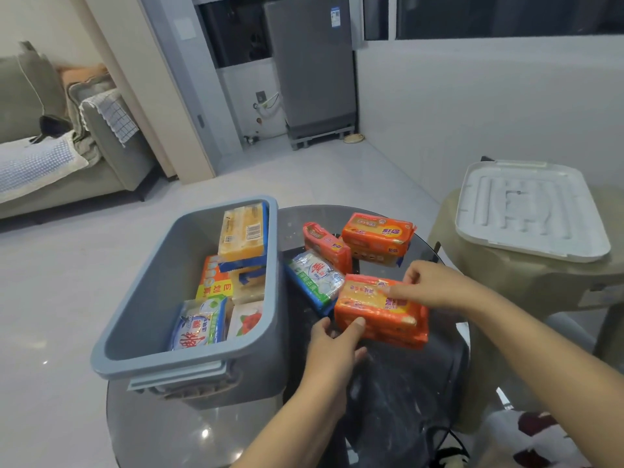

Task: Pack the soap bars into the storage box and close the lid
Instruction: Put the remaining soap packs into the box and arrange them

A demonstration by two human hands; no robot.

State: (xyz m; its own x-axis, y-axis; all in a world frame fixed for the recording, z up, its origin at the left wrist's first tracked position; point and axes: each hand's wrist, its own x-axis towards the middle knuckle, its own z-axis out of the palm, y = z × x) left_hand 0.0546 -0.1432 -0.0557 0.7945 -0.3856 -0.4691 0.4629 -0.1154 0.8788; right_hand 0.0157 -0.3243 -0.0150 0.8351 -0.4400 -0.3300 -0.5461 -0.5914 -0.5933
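Both hands are on one orange soap pack (381, 310), a soft, crinkly plastic-wrapped block lying on the round dark glass table (388, 393). The left hand (332, 346) curls round its near-left corner, thumb on the front face and the other fingers tucked behind the left end; the right hand (427, 282) pinches its far-right top edge, thumb and forefinger closed on the wrapper. Just left of the left fingers, touching the pack's far-left corner, lies a blue-and-green wrapped bar (315, 282), tilted on the glass. Beyond it stands a narrow red-orange pack (326, 246) on edge, and past the right fingertips a second orange pack (378, 236), close to the right hand but apart from it. Further left of the left hand, its wall just beside the thumb, sits the grey-blue plastic storage box (141, 298), open, smooth-sided with a rolled rim and a latch handle at the near end. Inside it are several wrapped bars, among them a yellow bar (241, 233) leaning against the far-right wall and a white-and-blue pack (199, 327) at the near end; the left half of the box floor is bare. Well to the right of the right hand, the white ribbed lid (530, 211) rests flat on a beige plastic stool (540, 282). Between the pack and the near table edge there is open glass.
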